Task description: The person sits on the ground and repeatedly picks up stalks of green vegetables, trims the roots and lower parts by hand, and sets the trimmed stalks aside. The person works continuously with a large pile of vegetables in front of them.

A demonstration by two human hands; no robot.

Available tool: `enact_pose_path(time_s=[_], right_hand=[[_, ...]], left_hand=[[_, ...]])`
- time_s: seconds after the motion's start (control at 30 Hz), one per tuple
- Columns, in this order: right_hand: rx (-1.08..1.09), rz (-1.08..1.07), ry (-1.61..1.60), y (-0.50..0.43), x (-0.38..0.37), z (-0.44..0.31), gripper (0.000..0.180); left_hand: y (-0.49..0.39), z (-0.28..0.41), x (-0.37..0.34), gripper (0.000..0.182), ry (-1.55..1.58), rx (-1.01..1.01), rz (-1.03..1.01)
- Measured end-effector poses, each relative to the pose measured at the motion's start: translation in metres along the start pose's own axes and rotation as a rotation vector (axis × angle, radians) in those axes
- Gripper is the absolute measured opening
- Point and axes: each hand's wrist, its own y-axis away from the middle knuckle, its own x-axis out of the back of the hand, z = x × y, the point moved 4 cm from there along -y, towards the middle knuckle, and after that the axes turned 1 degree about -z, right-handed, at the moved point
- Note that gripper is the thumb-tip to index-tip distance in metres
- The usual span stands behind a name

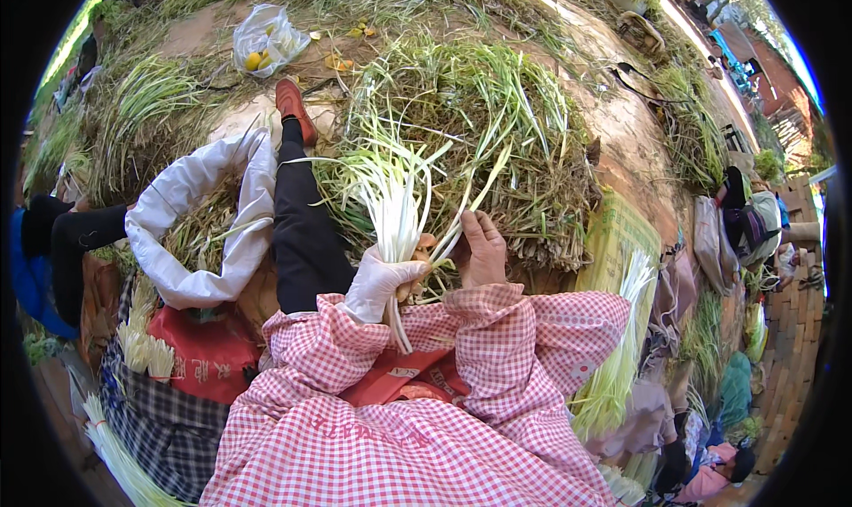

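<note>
My left hand (378, 282), in a thin whitish glove, grips a bunch of blanched, chive-like stalks (397, 220). Their pale green leaf tips fan out above the fist, and the white ends poke out below it. Beside it, my right hand (484, 248) looks bare, with thumb and fingers pinched on a few loose pale stalks (474, 197) that slant up to the right. The lower ends of these stalks meet the left fist. Just beyond both hands lies a large heap of green and dried brown leaves (466, 121).
A white woven sack (180, 174) with a rolled rim stands at left, holding plant scraps. Trimmed stalks (616, 367) lie on a yellow sack (622, 234) at right. A plastic bag of yellow fruit (266, 44) rests ahead. Other people sit at both sides, including one in blue (33, 267).
</note>
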Motion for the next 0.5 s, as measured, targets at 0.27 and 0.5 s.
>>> enact_pose_path(time_s=[0.27,0.5], right_hand=[[0.031,-0.177,0.298,0.008,0.006,0.012,0.011],[0.372,0.03,0.646,0.015,-0.004,-0.025,0.013]], left_hand=[[-0.005,-0.008,0.008,0.036,0.092,-0.089,0.127],[0.001,-0.007,0.003,0.034,-0.008,-0.12,0.178]])
